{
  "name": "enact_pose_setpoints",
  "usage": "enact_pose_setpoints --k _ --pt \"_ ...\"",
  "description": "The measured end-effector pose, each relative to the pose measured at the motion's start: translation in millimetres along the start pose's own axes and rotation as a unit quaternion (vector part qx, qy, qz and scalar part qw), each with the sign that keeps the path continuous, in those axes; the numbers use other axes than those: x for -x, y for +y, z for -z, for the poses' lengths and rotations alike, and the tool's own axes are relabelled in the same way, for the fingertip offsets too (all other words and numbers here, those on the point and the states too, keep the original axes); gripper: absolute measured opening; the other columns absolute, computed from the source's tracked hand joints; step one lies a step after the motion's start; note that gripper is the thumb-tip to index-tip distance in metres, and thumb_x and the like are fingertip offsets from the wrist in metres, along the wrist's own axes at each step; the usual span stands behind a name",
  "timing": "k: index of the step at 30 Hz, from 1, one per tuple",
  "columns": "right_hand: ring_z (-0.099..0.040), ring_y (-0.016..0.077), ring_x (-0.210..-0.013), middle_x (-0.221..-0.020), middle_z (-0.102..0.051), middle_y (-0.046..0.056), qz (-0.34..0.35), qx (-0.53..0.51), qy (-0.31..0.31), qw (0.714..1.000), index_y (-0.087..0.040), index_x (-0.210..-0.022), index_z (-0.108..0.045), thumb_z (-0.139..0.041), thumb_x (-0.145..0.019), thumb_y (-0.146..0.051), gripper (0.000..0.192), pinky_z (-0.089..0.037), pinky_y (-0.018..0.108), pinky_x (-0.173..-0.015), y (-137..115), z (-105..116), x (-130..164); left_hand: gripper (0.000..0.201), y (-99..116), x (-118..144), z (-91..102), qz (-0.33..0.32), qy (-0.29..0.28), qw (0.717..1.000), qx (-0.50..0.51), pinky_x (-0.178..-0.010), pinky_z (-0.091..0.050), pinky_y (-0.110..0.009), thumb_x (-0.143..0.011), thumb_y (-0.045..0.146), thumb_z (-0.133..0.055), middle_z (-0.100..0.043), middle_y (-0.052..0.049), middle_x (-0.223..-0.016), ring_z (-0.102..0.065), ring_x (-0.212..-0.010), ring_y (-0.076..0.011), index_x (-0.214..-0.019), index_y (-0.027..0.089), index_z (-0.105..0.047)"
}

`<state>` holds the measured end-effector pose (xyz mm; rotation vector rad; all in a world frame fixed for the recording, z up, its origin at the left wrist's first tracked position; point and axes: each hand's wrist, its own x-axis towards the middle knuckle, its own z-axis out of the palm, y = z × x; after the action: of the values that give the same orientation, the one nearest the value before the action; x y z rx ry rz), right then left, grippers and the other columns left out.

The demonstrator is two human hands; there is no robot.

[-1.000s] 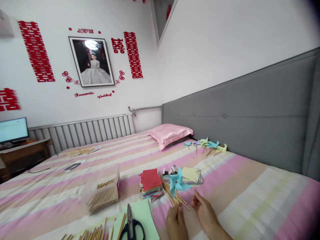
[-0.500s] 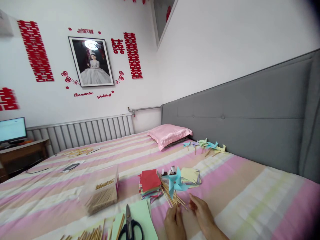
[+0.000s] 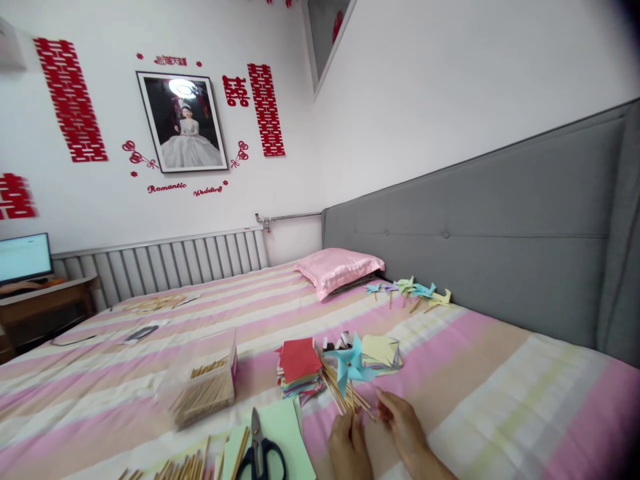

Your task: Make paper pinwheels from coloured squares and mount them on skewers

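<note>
My left hand (image 3: pixel 349 443) is closed around the stick of a light blue paper pinwheel (image 3: pixel 353 365), which stands upright with its blades above my fingers. Close by on the right, my right hand (image 3: pixel 404 427) has its fingers apart and holds nothing; it does not touch the pinwheel. Behind the pinwheel lie loose wooden sticks (image 3: pixel 334 387), partly covered by it. A stack of coloured paper squares with a red one on top (image 3: pixel 300 360) is to their left. Pale yellow paper squares (image 3: pixel 381 351) lie on the right.
Black-handled scissors (image 3: pixel 257 443) rest on green paper (image 3: pixel 290 433), near more sticks (image 3: pixel 183 467). A clear box (image 3: pixel 205 393) contains thin sticks. Several other pinwheels (image 3: pixel 407 288) lie by the grey headboard (image 3: pixel 490 233), near a pink pillow (image 3: pixel 340 267). A phone-like object (image 3: pixel 144 333) lies farther left.
</note>
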<state>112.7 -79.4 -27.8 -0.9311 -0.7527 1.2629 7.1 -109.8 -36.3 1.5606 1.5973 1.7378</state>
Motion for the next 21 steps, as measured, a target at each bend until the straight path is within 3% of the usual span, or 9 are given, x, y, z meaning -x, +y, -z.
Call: enact_pose_setpoints --k 5,21 --pt "-0.042 0.0095 -0.043 -0.045 -0.051 -0.004 -0.009 0.001 -0.03 1.0 -0.016 -0.051 -0.055 -0.065 -0.063 -0.047 0.034 -0.03 0.022 -0.044 1.5 1.4 -1.8 0.038 -0.4 0.2 -0.3 0.003 -0.003 1.0 0.002 -0.064 -0.043 -0.034 -0.081 0.039 -0.041 -0.066 -0.012 -0.071 -0.059 -0.069 -0.0252 -0.079 0.014 -0.069" --pt "-0.041 0.0097 -0.043 -0.044 -0.05 -0.004 0.002 0.023 -0.038 0.999 -0.016 -0.05 -0.055 -0.064 -0.064 -0.048 0.036 -0.028 0.023 -0.045 4.3 2.6 -2.7 0.043 -3.7 0.5 -2.1 0.005 0.007 1.0 0.001 -0.064 -0.044 -0.035 -0.08 0.045 -0.041 -0.067 -0.013 -0.071 -0.06 -0.067 -0.0252 -0.081 0.013 -0.07"
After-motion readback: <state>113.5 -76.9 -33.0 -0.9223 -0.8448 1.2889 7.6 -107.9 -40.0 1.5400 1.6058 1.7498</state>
